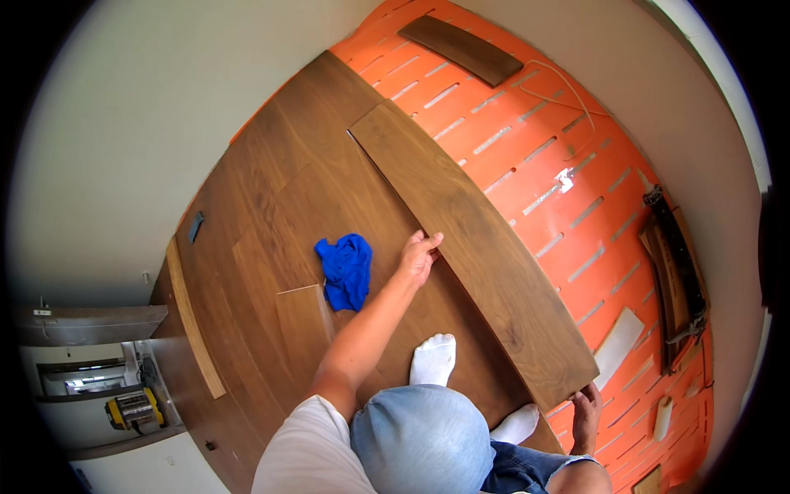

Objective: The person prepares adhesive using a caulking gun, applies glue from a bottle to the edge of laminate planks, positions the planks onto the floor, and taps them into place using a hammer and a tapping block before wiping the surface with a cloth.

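A long brown wood-look floor plank lies at a slant in front of me, over the border between the laid brown flooring and the orange slotted underlay. My left hand grips its left long edge near the middle, thumb on top and the other fingers partly hidden below. At the near right corner, my right hand holds the plank's end from outside, its fingers partly covered. A dark gap shows under the plank's left edge. Left of my left hand, a crumpled blue cloth rests on the flooring.
A short plank piece and a long narrow strip lie left. Farther off are a dark offcut and thin cord. Along the right wall lie a caulking gun, a white piece and a roll.
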`<move>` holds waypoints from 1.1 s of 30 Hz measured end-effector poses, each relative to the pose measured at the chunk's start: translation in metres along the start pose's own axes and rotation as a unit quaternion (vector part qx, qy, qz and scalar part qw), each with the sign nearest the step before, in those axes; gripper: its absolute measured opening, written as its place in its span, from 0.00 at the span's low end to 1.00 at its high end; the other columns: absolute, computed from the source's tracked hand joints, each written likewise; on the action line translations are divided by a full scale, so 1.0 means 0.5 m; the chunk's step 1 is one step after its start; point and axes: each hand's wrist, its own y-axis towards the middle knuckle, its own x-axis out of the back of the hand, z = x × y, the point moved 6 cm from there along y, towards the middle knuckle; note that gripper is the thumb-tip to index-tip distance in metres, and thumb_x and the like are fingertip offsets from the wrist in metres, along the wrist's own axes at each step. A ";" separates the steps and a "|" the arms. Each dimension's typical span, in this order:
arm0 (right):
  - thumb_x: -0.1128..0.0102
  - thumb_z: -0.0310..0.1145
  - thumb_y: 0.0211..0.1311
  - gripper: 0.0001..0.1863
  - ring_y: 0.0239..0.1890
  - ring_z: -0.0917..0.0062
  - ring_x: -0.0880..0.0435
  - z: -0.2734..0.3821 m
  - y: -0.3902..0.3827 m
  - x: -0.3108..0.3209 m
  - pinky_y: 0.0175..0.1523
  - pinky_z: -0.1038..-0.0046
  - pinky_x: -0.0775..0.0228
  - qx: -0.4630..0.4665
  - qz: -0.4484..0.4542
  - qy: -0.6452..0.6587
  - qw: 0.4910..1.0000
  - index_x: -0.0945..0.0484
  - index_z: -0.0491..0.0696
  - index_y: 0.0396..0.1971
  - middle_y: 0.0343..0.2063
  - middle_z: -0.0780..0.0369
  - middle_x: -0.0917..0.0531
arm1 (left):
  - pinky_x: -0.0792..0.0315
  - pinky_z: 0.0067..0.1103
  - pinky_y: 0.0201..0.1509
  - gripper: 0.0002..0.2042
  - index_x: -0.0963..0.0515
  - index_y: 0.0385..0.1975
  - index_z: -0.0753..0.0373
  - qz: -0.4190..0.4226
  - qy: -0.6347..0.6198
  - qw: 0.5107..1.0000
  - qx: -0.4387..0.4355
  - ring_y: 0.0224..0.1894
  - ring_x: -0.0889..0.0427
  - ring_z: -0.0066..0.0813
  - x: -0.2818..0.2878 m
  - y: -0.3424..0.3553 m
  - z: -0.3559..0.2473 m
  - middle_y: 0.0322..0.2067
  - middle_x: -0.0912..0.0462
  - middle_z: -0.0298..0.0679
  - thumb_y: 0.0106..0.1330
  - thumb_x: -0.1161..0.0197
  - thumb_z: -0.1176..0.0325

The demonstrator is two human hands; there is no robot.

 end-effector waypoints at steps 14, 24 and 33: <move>0.36 0.47 0.65 0.27 0.39 0.78 0.22 0.014 0.009 -0.008 0.46 0.72 0.29 -0.037 -0.009 -0.159 0.987 0.21 0.37 0.51 0.38 0.62 0.17 | 0.22 0.34 0.55 0.15 0.25 0.51 0.63 -0.004 0.052 0.999 -0.008 0.50 0.17 0.32 0.010 -0.014 -0.015 0.49 0.16 0.39 0.69 0.32 0.66; 0.32 0.55 0.61 0.34 0.31 0.68 0.17 -0.035 0.079 -0.001 0.39 0.65 0.25 -0.094 0.034 -0.415 0.904 0.20 0.33 0.43 0.28 0.52 0.15 | 0.24 0.36 0.35 0.17 0.23 0.31 0.64 -0.133 0.697 0.697 -0.105 0.29 0.17 0.48 -0.044 -0.054 -0.161 0.22 0.19 0.47 0.63 0.28 0.55; 0.39 0.67 0.59 0.40 0.25 0.48 0.18 -0.072 0.146 0.009 0.33 0.53 0.30 -0.094 0.079 -0.549 0.826 0.19 0.36 0.18 0.17 0.44 0.20 | 0.40 0.41 0.73 0.26 0.29 0.65 0.68 0.047 0.772 0.509 -0.377 0.70 0.33 0.51 -0.097 -0.104 -0.007 0.67 0.31 0.53 0.69 0.37 0.66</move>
